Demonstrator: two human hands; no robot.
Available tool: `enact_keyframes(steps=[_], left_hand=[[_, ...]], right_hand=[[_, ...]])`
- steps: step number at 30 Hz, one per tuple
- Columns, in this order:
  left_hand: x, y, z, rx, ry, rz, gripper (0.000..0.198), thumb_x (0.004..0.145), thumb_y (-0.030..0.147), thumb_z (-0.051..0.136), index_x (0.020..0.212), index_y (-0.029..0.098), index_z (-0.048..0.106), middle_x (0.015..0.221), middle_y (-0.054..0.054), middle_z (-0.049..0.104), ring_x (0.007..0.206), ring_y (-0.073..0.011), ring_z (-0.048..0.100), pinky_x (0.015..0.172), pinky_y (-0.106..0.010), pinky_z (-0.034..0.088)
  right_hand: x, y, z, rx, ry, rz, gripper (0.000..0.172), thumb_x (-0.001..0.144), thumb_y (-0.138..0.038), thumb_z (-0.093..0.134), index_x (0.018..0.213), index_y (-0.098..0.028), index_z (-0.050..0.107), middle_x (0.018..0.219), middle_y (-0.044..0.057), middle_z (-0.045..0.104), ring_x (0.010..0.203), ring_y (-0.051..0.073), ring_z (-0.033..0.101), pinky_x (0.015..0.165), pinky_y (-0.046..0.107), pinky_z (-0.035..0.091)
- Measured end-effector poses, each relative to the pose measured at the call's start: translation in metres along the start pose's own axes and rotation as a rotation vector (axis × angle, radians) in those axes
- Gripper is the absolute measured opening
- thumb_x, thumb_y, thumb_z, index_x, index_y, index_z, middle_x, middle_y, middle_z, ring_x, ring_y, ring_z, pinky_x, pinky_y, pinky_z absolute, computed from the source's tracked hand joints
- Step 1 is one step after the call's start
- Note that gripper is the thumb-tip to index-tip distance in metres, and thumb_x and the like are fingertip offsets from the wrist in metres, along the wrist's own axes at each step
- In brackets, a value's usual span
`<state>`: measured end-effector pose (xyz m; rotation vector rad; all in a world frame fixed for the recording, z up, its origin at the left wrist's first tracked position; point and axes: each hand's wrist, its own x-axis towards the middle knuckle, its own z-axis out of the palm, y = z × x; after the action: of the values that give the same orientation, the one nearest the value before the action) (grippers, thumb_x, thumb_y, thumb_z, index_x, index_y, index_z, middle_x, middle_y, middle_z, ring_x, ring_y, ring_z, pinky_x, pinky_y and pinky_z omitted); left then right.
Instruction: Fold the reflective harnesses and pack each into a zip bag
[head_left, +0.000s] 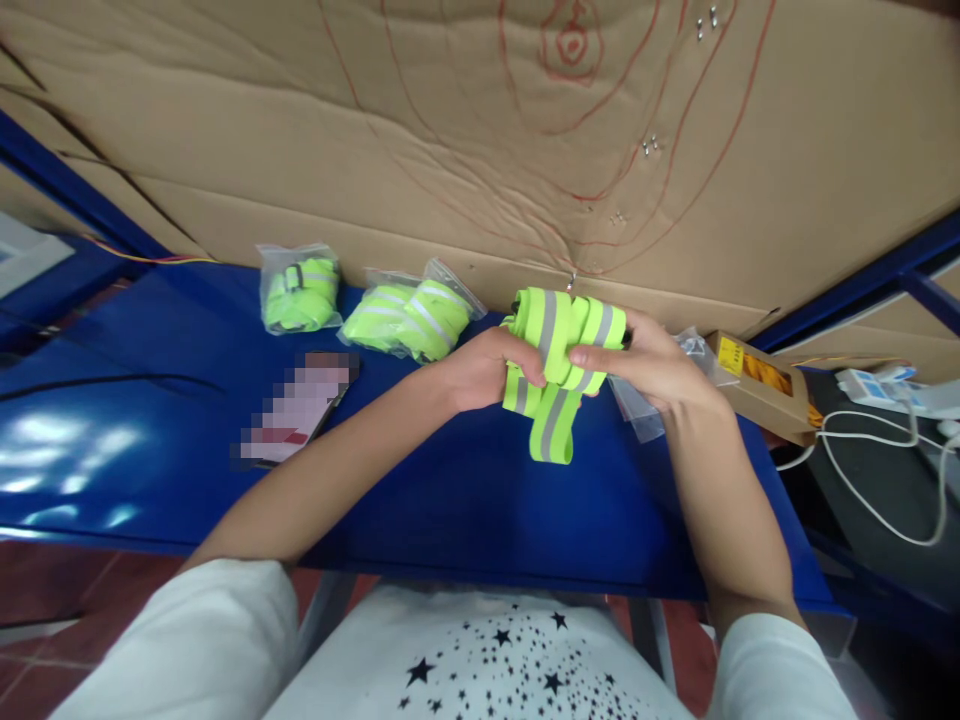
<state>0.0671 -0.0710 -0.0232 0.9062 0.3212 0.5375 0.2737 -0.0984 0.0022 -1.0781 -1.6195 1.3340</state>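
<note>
Both hands hold a bundle of neon yellow-green reflective strap (551,335) with a grey stripe, raised above the blue table. My left hand (487,365) is closed around its left side, the thumb lying across the front. On the right side, my right hand (649,360) grips it with the thumb pressed on the folds. A loop of the strap dangles below the hands. Dark parts peek out at the bundle's edges, too small to name. Left of the hands lie clear zip bags with similar straps: a pair of bundles (412,315) nearer, and another bagged strap (300,290) farther left.
A phone-like device (304,405), its screen blurred out, lies on the blue table (465,500). Clear plastic bags (637,408) and a cardboard box (765,385) are at the right. White cables (885,430) trail over a dark surface. A cardboard panel (450,130) rises behind.
</note>
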Motion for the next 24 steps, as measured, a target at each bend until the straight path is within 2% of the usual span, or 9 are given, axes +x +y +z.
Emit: enact_keyframes(steps=[3, 7, 9, 12, 14, 16, 19, 21, 24], left_hand=[[0.002, -0.001, -0.005, 0.055, -0.002, 0.006, 0.056, 0.053, 0.005, 0.071, 0.108, 0.016, 0.077, 0.106, -0.008, 0.081, 0.111, -0.036, 0.074, 0.1, -0.05, 0.058], [0.009, -0.005, -0.006, -0.003, -0.022, 0.0, 0.048, 0.061, 0.016, 0.077, 0.109, 0.019, 0.076, 0.109, -0.01, 0.081, 0.115, -0.0387, 0.073, 0.101, -0.054, 0.057], [0.01, -0.007, -0.003, -0.073, -0.002, 0.036, 0.042, 0.065, 0.018, 0.074, 0.107, 0.02, 0.076, 0.11, -0.009, 0.08, 0.116, -0.0382, 0.073, 0.103, -0.055, 0.056], [0.007, -0.003, 0.005, -0.13, 0.084, 0.17, 0.031, 0.068, 0.019, 0.069, 0.099, 0.021, 0.073, 0.112, -0.007, 0.079, 0.12, -0.0348, 0.07, 0.106, -0.053, 0.055], [0.002, 0.002, 0.01, -0.117, 0.106, 0.266, 0.028, 0.07, 0.025, 0.072, 0.098, 0.022, 0.071, 0.117, -0.006, 0.077, 0.127, -0.0351, 0.066, 0.106, -0.05, 0.054], [-0.003, 0.008, 0.013, -0.069, 0.114, 0.322, 0.034, 0.073, 0.04, 0.078, 0.102, 0.024, 0.071, 0.121, -0.005, 0.075, 0.133, -0.0374, 0.061, 0.105, -0.049, 0.055], [-0.006, 0.013, 0.014, 0.01, 0.167, 0.317, 0.049, 0.075, 0.059, 0.084, 0.108, 0.025, 0.071, 0.121, -0.006, 0.073, 0.135, -0.0388, 0.059, 0.101, -0.047, 0.056], [-0.005, 0.015, 0.012, 0.026, 0.208, 0.313, 0.043, 0.076, 0.051, 0.088, 0.104, 0.024, 0.071, 0.117, -0.005, 0.074, 0.134, -0.0358, 0.06, 0.099, -0.043, 0.057], [-0.003, 0.015, 0.007, 0.036, 0.238, 0.375, 0.036, 0.072, 0.029, 0.092, 0.102, 0.023, 0.071, 0.116, -0.002, 0.075, 0.131, -0.031, 0.064, 0.102, -0.04, 0.056]], right_hand=[[0.001, -0.001, 0.002, 0.003, -0.004, -0.016, 0.053, 0.068, -0.047, 0.095, 0.109, -0.02, 0.076, 0.095, 0.002, 0.076, 0.08, 0.019, 0.071, 0.071, 0.031, 0.062], [0.0, -0.004, 0.006, -0.135, 0.128, -0.14, 0.051, 0.075, -0.051, 0.089, 0.116, -0.025, 0.073, 0.095, 0.001, 0.074, 0.08, 0.021, 0.07, 0.073, 0.037, 0.063], [-0.002, -0.007, 0.007, -0.318, 0.217, -0.278, 0.05, 0.078, -0.05, 0.086, 0.12, -0.027, 0.072, 0.106, 0.003, 0.075, 0.094, 0.025, 0.071, 0.087, 0.043, 0.063], [-0.002, -0.008, 0.006, -0.577, 0.294, -0.489, 0.042, 0.087, -0.046, 0.08, 0.123, -0.027, 0.072, 0.128, 0.005, 0.071, 0.121, 0.03, 0.065, 0.113, 0.05, 0.052], [-0.002, -0.006, 0.006, -0.657, 0.281, -0.581, 0.036, 0.094, -0.044, 0.072, 0.127, -0.029, 0.071, 0.133, 0.006, 0.069, 0.128, 0.03, 0.062, 0.119, 0.052, 0.046], [-0.001, -0.004, 0.007, -0.696, 0.251, -0.656, 0.033, 0.099, -0.042, 0.064, 0.129, -0.031, 0.07, 0.137, 0.005, 0.067, 0.132, 0.031, 0.06, 0.121, 0.052, 0.044], [0.0, -0.001, 0.008, -0.781, 0.183, -0.768, 0.032, 0.103, -0.036, 0.057, 0.133, -0.033, 0.069, 0.142, 0.003, 0.065, 0.138, 0.029, 0.057, 0.124, 0.05, 0.04], [-0.001, -0.002, 0.009, -0.842, 0.119, -0.804, 0.037, 0.103, -0.028, 0.054, 0.137, -0.031, 0.065, 0.146, 0.005, 0.061, 0.145, 0.029, 0.05, 0.128, 0.052, 0.035], [-0.002, -0.006, 0.008, -0.779, -0.013, -0.7, 0.056, 0.099, -0.032, 0.059, 0.154, -0.029, 0.048, 0.163, 0.007, 0.042, 0.16, 0.029, 0.029, 0.134, 0.053, 0.025]])
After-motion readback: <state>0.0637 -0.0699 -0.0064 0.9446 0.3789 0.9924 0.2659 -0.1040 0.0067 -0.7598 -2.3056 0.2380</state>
